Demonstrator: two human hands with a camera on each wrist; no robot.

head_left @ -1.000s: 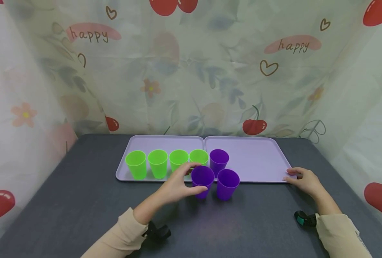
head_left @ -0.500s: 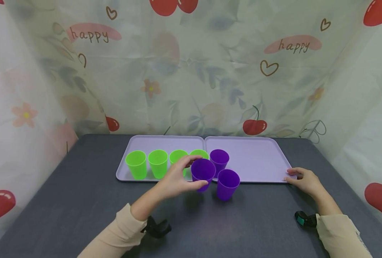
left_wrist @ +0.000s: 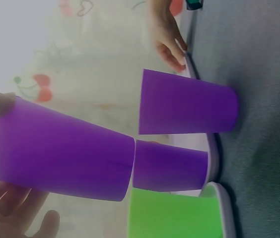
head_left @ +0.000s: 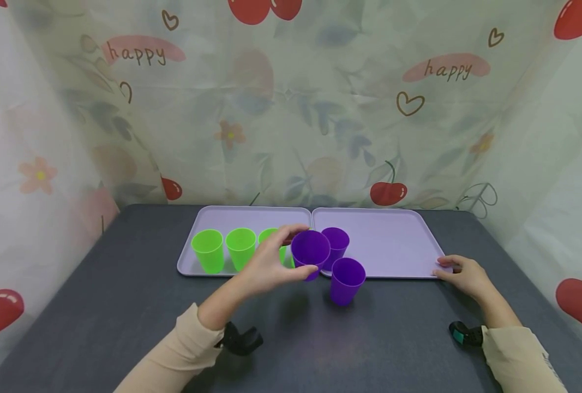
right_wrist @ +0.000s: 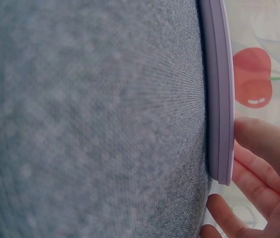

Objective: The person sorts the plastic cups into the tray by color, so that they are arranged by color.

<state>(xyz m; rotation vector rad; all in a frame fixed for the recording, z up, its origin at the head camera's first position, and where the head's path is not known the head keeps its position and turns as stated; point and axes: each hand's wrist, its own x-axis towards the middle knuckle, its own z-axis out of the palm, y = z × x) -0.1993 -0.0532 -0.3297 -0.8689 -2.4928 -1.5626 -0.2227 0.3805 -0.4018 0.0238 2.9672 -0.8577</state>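
Observation:
My left hand (head_left: 268,265) grips a purple cup (head_left: 310,248) between thumb and fingers, lifted off the table with its mouth up. In the left wrist view this cup (left_wrist: 63,148) shows its smooth side. A second purple cup (head_left: 347,281) stands on the table just in front of the trays. The third purple cup (head_left: 337,243) is upright at the left end of the right tray (head_left: 384,240), partly covered by the held one. At that tray's front right corner my right hand (head_left: 467,278) holds the rim (right_wrist: 222,99) with thumb and fingers.
Several green cups (head_left: 207,251) stand in a row on the left lilac tray (head_left: 251,215); my left hand and the held cup hide part of the row. Both trays lie side by side on the dark grey table (head_left: 124,300). A patterned curtain (head_left: 291,109) hangs behind.
The left hand has raised the purple cup from near the table and moved it slightly away, toward the trays. The right hand has stayed at the tray corner.

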